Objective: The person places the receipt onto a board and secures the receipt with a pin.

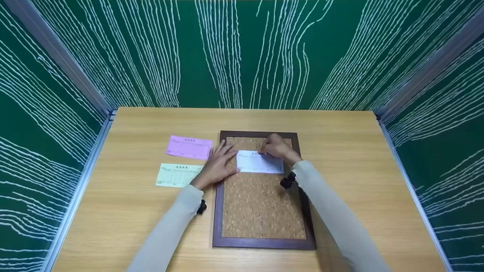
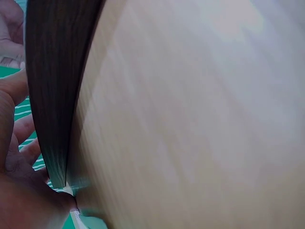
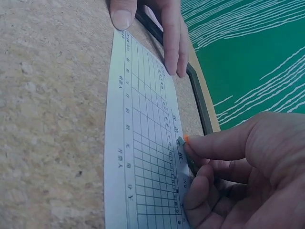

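A white printed receipt slip [image 1: 260, 162] lies on the upper part of a cork board [image 1: 262, 204] with a dark brown frame. My left hand [image 1: 219, 164] holds down the slip's left edge with its thumb and spread, fairly straight fingers. At the middle of the slip's top edge, my right hand [image 1: 276, 146] pinches a small orange push pin [image 3: 186, 139] between thumb and forefinger. Most of the pin is hidden by those fingers. In the left wrist view, the board's dark frame [image 2: 55, 86] runs beside the left hand.
Left of the board, a pink slip [image 1: 189, 147] lies on the wooden table [image 1: 140, 219]. Below it is a pale green slip [image 1: 176, 175], partly covered by the left hand and wrist. Green panels [image 1: 253, 56] with white wavy lines enclose the table at the back and sides.
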